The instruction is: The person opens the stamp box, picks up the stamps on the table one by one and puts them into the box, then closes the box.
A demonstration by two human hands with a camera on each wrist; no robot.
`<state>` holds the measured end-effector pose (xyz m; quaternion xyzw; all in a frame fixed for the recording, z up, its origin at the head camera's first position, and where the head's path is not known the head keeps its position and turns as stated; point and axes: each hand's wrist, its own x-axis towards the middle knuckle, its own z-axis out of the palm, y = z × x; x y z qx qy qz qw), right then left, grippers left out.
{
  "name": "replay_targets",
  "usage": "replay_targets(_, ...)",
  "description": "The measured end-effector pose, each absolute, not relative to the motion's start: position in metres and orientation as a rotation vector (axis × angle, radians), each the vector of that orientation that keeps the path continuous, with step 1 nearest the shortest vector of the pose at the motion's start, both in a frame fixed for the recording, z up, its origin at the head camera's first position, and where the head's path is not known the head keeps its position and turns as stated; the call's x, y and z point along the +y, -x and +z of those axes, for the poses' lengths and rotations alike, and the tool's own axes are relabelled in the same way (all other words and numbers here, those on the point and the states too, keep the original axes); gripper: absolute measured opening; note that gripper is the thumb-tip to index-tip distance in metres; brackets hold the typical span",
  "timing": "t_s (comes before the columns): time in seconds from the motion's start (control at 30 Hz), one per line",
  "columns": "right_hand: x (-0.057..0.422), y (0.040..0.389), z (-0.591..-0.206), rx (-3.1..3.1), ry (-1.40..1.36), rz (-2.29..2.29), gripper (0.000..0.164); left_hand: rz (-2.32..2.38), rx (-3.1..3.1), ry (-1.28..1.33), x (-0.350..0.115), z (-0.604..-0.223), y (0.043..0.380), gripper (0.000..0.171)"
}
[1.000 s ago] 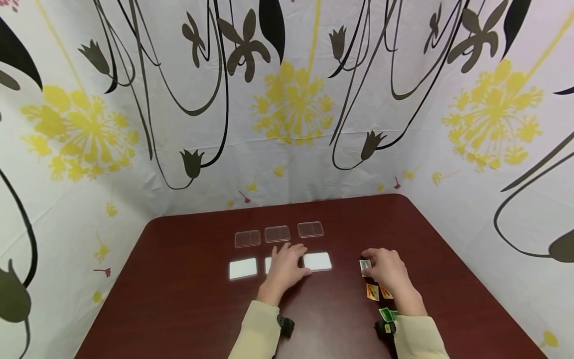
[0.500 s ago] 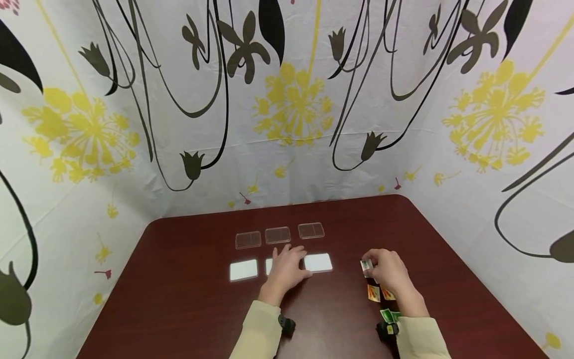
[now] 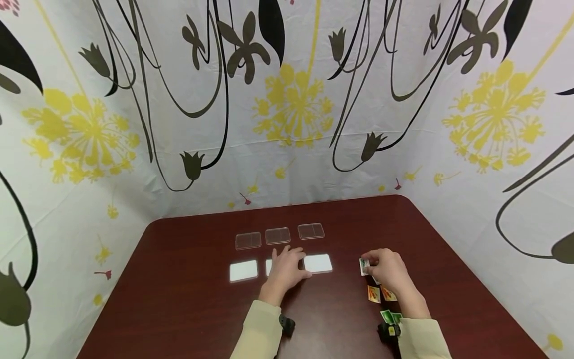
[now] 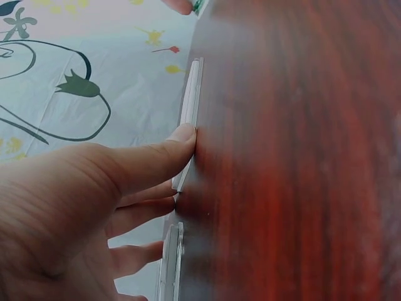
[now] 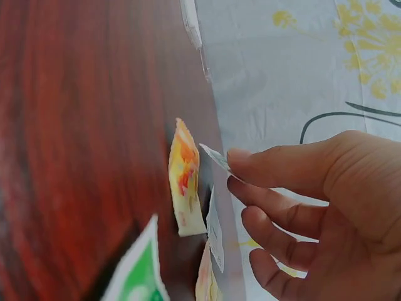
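My left hand spans the left end of a flat, clear-edged white case on the table. In the left wrist view its thumb presses the near edge, with the fingers beyond. That hand covers most of the middle white case. My right hand pinches a small white stamp-like paper between thumb and index finger, tilted above the table. Under and beside that hand lie another white stamp, two orange ones, one of them in plain sight, and green ones.
Three clear, shallow lids stand in a row behind the cases, with the left lid farthest from my right hand. A third white case lies at the left. The dark red table meets a flowered cloth at its far edge.
My right hand has shifted the pinched stamp very slightly to the left, and more of the white stamp beneath shows. The left hand stays in place on the case.
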<state>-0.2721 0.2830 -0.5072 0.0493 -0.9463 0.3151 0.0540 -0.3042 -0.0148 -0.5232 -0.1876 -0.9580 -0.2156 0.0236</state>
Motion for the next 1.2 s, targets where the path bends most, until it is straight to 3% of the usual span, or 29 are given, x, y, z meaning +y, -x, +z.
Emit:
replay_targets(0.77, 0.285, 0.275, -0.501, -2.693, -0.116, 1.182, 0.039, -0.548, -2.991, 0.611, -0.014, -0.518, 0.306, 0.059)
replay_targets(1.2, 0.273, 0.276, -0.49, -2.563, -0.118, 1.553, 0.045, -0.466, -2.99, 0.615, -0.014, -0.518, 0.309, 0.06)
